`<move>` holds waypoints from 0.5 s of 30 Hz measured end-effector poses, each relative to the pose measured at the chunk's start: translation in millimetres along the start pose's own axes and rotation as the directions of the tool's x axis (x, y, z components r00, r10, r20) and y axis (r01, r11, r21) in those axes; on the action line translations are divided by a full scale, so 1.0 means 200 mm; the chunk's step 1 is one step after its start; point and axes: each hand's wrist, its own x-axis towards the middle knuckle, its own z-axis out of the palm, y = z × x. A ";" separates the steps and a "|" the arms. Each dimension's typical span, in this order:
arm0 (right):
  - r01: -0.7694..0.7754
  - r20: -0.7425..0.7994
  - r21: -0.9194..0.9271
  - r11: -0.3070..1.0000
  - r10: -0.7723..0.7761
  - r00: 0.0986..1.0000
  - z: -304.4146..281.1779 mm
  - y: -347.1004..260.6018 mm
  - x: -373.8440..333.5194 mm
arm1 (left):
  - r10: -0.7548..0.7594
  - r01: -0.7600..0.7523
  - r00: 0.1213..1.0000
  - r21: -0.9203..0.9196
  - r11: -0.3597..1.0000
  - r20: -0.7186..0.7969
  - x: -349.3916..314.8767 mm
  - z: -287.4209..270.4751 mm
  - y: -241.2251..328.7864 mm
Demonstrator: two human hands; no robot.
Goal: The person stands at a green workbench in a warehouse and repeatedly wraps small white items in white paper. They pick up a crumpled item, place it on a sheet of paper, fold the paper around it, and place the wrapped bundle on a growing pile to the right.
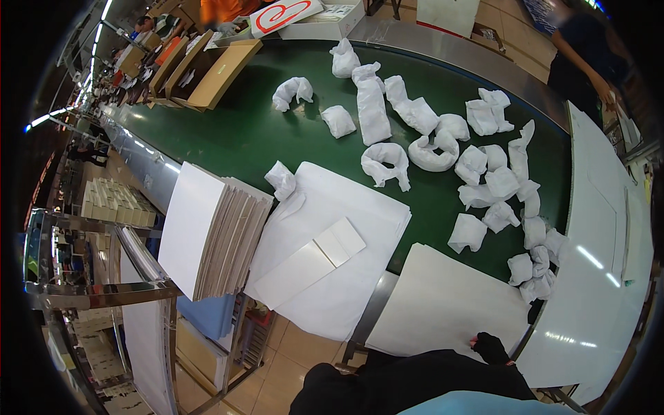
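Note:
My right hand (490, 347), in a black glove with bare fingertips, rests at the near edge of a large off-white sheet (449, 297). Its fingers are curled in, and whatever they may hold is hidden. My left hand is out of sight; only black sleeves show along the lower edge. Left of the sheet lies a pile of white tissue paper (346, 190) with a long, flat white box (297, 277) slanting across it. Beyond, several tissue-wrapped bundles (374, 114) are scattered over a green conveyor belt (318, 155), some curved like rings, others blocky.
A tall stack of white boards (232, 235) leans at left beside a metal rack (104, 296). Open brown cartons (221, 75) stand at the far left of the belt. A white panel (588, 304) borders the right side. Another person (588, 59) stands at the upper right.

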 end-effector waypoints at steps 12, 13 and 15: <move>-0.104 0.132 0.184 0.977 0.080 0.988 -0.03 0.14 -0.06 | 0.049 -0.050 0.998 -0.014 0.999 -0.035 0.02 -0.05 0.08; -0.075 0.126 0.170 0.983 0.054 0.991 -0.04 0.15 -0.08 | 0.054 -0.055 0.998 -0.012 0.998 -0.039 0.02 -0.08 0.07; -0.018 0.093 0.147 0.989 0.005 0.996 -0.03 0.14 -0.09 | 0.072 -0.072 0.996 0.013 0.997 -0.056 0.04 -0.15 0.05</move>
